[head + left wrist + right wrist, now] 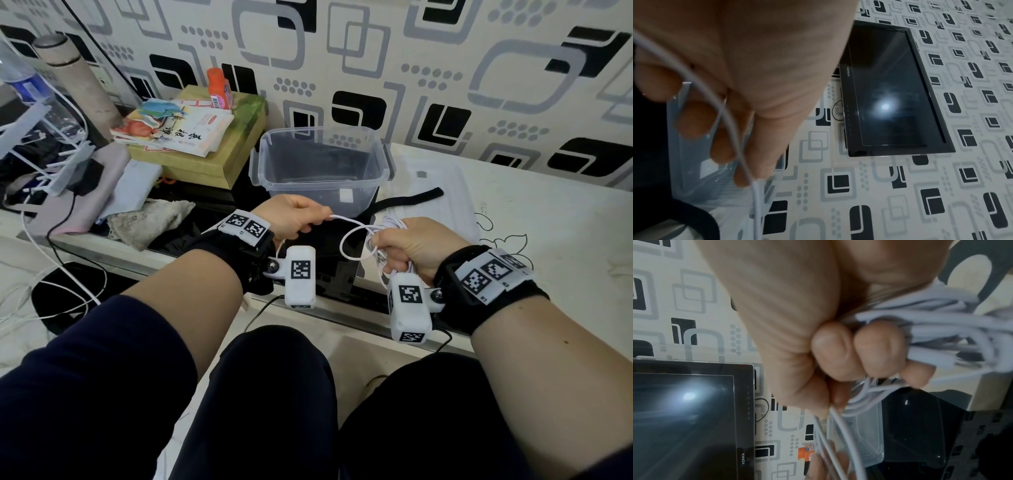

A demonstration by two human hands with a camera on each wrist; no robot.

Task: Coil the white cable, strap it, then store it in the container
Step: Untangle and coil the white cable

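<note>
My right hand [407, 245] grips a bundle of coiled white cable [394, 224]; its fingers [840, 353] curl round the loops [941, 331]. A free stretch of the cable [346, 236] loops across to my left hand [294, 217], which pinches it near its end. In the left wrist view the cable [729, 123] runs over my curled fingers [694, 120]. The clear plastic container [320, 164] stands open just behind both hands. A black strap [407, 198] lies on the white table to the container's right.
A green box [205, 161] with books [178, 126] and an orange bottle [219, 87] stands left of the container. Cloths, other cables and a bottle crowd the far left. A dark television [892, 91] hangs on the patterned wall. My knees are below the table edge.
</note>
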